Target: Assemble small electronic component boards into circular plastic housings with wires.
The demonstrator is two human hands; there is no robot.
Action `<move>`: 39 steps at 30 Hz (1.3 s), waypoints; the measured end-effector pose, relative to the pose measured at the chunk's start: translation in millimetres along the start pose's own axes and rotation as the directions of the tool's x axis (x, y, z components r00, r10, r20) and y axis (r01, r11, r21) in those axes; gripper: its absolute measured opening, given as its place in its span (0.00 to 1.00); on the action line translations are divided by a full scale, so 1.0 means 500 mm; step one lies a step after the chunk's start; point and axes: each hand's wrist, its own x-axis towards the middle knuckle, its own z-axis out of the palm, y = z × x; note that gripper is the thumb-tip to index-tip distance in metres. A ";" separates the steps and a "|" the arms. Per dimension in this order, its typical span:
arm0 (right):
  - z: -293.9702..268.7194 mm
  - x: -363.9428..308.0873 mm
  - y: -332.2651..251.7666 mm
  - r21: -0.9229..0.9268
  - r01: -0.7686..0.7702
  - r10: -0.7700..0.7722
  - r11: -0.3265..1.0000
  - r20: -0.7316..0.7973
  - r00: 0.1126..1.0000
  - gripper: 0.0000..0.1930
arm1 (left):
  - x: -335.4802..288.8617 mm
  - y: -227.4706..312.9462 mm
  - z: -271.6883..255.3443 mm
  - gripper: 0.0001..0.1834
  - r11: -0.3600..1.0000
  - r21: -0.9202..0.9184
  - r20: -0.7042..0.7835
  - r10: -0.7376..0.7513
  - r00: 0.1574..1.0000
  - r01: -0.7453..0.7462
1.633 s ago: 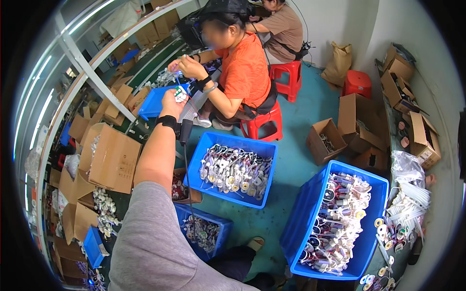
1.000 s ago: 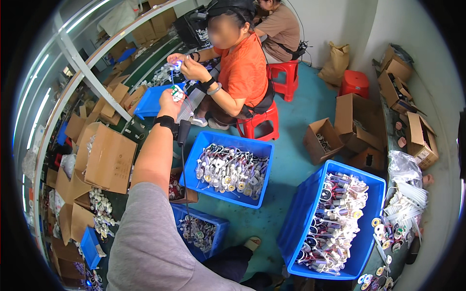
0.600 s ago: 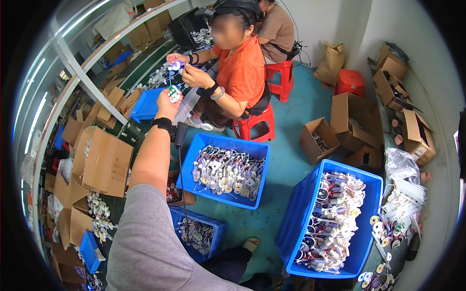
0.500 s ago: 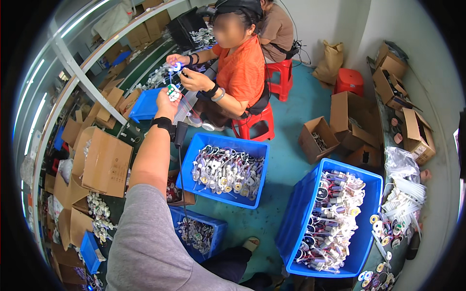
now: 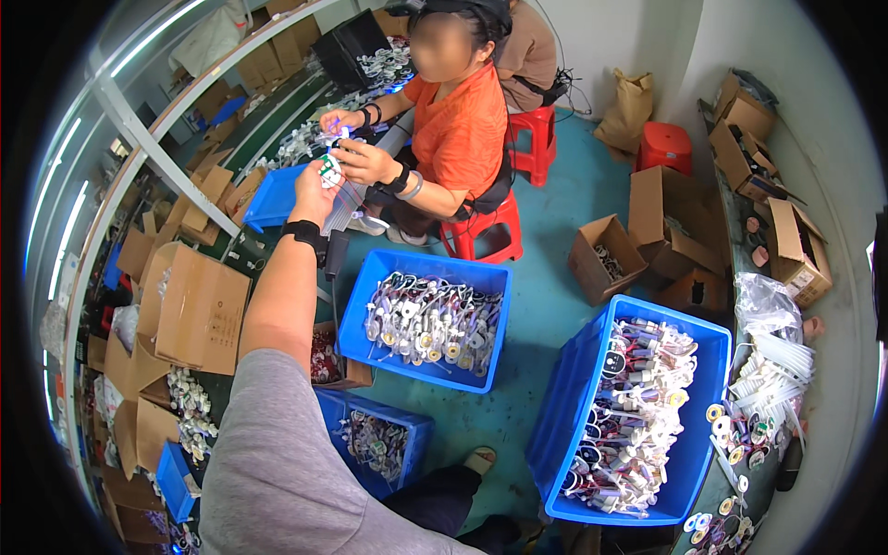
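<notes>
My left arm [image 5: 287, 296] stretches up and away from the lower edge, with a black band on its wrist. My left hand [image 5: 314, 197] is closed on a small round white part with a green circuit board [image 5: 329, 172]. Thin dark wires hang beside it. Right next to it is a co-worker's hand [image 5: 367, 163], close to or touching the part; the exact contact is too small to tell. The co-worker's other hand [image 5: 340, 121] is at a white piece with a bluish glow. My right hand is outside the picture.
Blue bins [image 5: 421, 381] full of white wired parts stand on the floor, a larger one [image 5: 555, 407] to the right. Cardboard boxes [image 5: 199, 301] line the left bench. The seated co-worker in orange is on a red stool [image 5: 490, 236]. A side bench [image 5: 763, 481] holds loose parts.
The co-worker's nearer hand has come down and closer to the round part in my left hand. My hand has shifted only slightly.
</notes>
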 end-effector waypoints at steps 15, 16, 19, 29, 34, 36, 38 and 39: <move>-0.017 -0.050 0.010 -0.007 -0.025 0.026 1.000 0.163 0.986 0.35 | 0.009 0.064 -0.010 0.08 0.977 -0.073 -0.158 0.188 0.970 -0.201; -0.017 -0.053 0.018 -0.011 -0.019 0.020 1.000 0.172 0.985 0.35 | 0.003 0.075 -0.013 0.09 0.920 0.096 -0.216 0.392 0.894 -0.380; -0.019 -0.060 0.036 -0.022 -0.010 0.014 1.000 0.200 0.980 0.35 | 0.028 0.089 -0.033 0.11 0.775 0.299 -0.199 0.622 0.758 -0.557; -0.468 -0.107 -0.103 -0.017 -0.051 0.054 0.999 0.279 0.959 0.36 | 0.042 0.069 -0.008 0.11 0.871 0.165 -0.211 0.490 0.846 -0.464; -0.755 -0.146 -0.156 -0.028 -0.075 0.080 0.997 0.305 0.949 0.37 | 0.051 0.050 -0.013 0.10 0.834 0.359 -0.187 0.504 0.843 -0.419; -0.816 -0.136 -0.177 -0.032 -0.071 0.078 0.997 0.325 0.943 0.37 | 0.058 0.038 -0.004 0.10 0.825 0.335 -0.154 0.525 0.837 -0.456; -0.857 -0.136 -0.194 -0.033 -0.072 0.079 0.997 0.339 0.938 0.37 | 0.064 0.033 -0.007 0.11 0.823 0.293 -0.112 0.535 0.837 -0.487; -0.876 -0.138 -0.203 -0.035 -0.074 0.082 0.997 0.348 0.934 0.38 | 0.065 0.026 -0.007 0.11 0.824 0.296 -0.110 0.532 0.839 -0.484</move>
